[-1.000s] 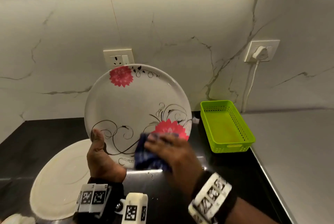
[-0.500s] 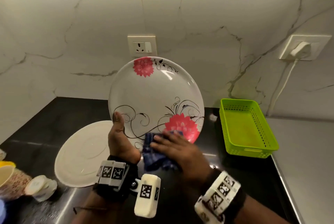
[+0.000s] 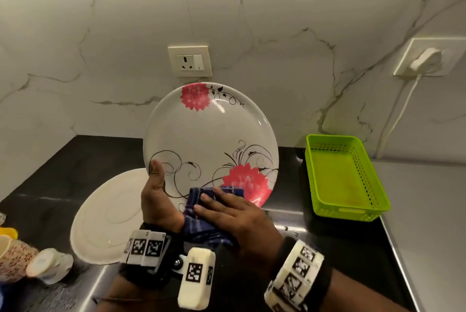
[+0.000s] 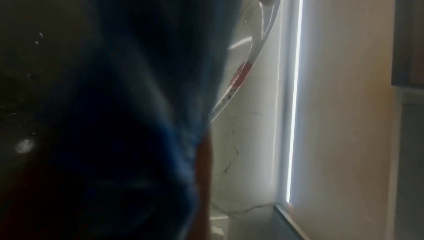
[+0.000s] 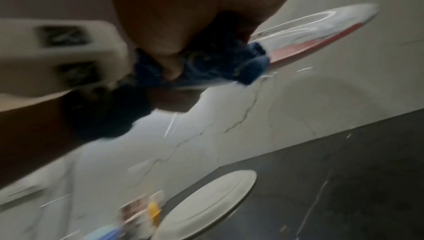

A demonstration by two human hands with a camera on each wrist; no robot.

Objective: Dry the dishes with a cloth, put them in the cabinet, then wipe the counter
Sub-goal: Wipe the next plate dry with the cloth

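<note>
Drying the flowered plate over the black counter

Left hand [image 3: 157, 200] props the flowered plate [image 3: 209, 140] upright, thumb hooked over its rim, while right hand [image 3: 234, 221] presses a blue cloth [image 3: 201, 211] on its lower face, fingers fairly flat. Green basket [image 3: 363, 185] to the right looks empty; a cream plate [image 3: 106, 221] lies flat on the counter [image 3: 63, 168].

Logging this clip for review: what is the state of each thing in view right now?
Flowered plate: held up on edge, face toward the camera.
Blue cloth: pressed against the plate's lower face.
Left hand: grips the plate's lower left rim.
Right hand: fingers flat on the cloth.
Plain white plate: lying on the dark counter.
Green basket: empty.
</note>
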